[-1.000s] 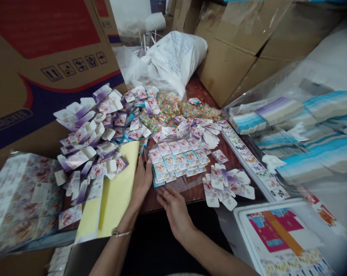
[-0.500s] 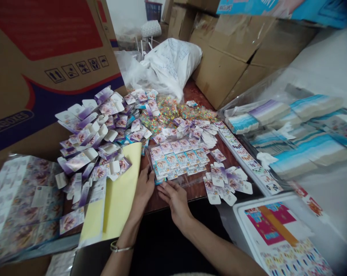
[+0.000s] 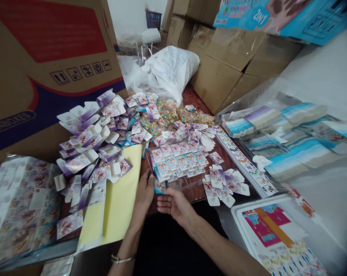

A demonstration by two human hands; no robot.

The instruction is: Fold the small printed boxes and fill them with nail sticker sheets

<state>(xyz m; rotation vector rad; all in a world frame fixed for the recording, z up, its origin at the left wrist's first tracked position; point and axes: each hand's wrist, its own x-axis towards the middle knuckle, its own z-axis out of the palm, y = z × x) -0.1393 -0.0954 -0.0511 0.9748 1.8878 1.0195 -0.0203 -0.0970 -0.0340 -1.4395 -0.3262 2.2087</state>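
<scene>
Near the table's front edge lies a small blue box (image 3: 159,187), at the end of a clear plastic bag (image 3: 187,184) that holds rows of small purple and blue boxes (image 3: 177,158). My left hand (image 3: 145,191) rests just left of the blue box, fingers stretched forward beside the bag's edge. My right hand (image 3: 175,203) is turned with its palm inward, thumb tip close to the box's right corner and the other fingers loosely extended below it. Whether the thumb touches the box I cannot tell. Neither hand grips anything that I can see.
Left of my hands are a yellow sheet (image 3: 120,207) and a heap of opened small cartons (image 3: 84,142). Colourful sweets (image 3: 164,117) lie behind the bag. Flattened cartons (image 3: 223,184) and a white tub (image 3: 236,218) are on the right. A large cardboard box (image 3: 47,96) stands left.
My right hand has drawn back slightly from the blue box, its fingers loosening, so more of the box shows. My left hand stays beside the bag. The camera view has shifted slightly.
</scene>
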